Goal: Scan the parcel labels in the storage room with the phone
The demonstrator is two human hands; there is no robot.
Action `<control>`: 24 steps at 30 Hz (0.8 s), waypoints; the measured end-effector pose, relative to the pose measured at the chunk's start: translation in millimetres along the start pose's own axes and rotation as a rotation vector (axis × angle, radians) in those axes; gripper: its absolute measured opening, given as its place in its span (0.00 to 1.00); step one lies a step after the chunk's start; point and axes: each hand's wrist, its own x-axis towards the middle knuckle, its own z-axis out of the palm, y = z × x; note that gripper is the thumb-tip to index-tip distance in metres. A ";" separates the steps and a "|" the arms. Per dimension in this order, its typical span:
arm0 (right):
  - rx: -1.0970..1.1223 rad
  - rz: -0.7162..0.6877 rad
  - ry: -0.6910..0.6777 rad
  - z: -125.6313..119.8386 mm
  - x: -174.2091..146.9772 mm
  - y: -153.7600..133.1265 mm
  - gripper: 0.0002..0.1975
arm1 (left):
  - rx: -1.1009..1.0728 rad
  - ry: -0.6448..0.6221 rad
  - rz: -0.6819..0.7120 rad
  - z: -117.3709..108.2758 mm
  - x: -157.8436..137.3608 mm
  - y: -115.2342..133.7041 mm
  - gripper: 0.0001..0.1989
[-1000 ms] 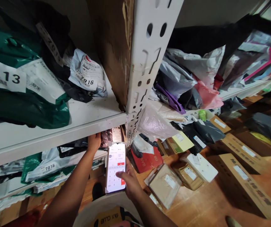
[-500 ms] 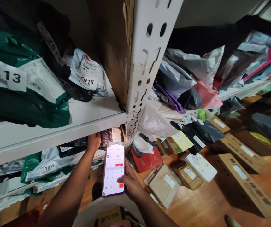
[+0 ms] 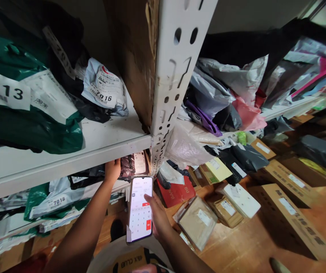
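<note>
My right hand (image 3: 159,218) is wrapped round a smartphone (image 3: 140,212), its thumb over the upper part of the lit screen. A number keypad with a red key shows on that screen. My left hand (image 3: 112,170) reaches in below the upper shelf's edge, beside a dark plastic-wrapped parcel (image 3: 128,165) with a white label (image 3: 140,163). Its fingers are hidden, so whether they grip the parcel cannot be made out. Left of that hand lies a black parcel (image 3: 87,179), and farther left a grey-white parcel (image 3: 57,199) marked 7018.
Above, the white shelf (image 3: 117,132) bears a green parcel (image 3: 54,134) and a white parcel (image 3: 103,85). A perforated post (image 3: 170,76) rises close ahead. Cardboard boxes (image 3: 288,220) and a red package (image 3: 175,191) lie on the floor to the right.
My right thumb has moved from the keypad up to the top part of the screen. The phone has shifted slightly down and right. My left hand stays in place.
</note>
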 end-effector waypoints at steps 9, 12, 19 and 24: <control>-0.107 -0.052 -0.069 2.0 -0.6 -1.9 0.22 | 0.015 0.012 -0.006 0.4 -0.5 -1.0 0.18; -0.133 -0.049 -0.057 1.1 1.3 1.5 0.23 | 0.009 0.013 -0.002 0.5 -0.3 -1.1 0.18; -0.086 -0.041 -0.067 -1.0 -1.0 1.4 0.25 | -0.025 0.019 0.024 -0.1 -2.1 0.6 0.17; 0.007 0.013 -0.208 -3.5 -8.0 -4.5 0.34 | -0.030 0.015 -0.002 -1.5 -3.6 3.3 0.16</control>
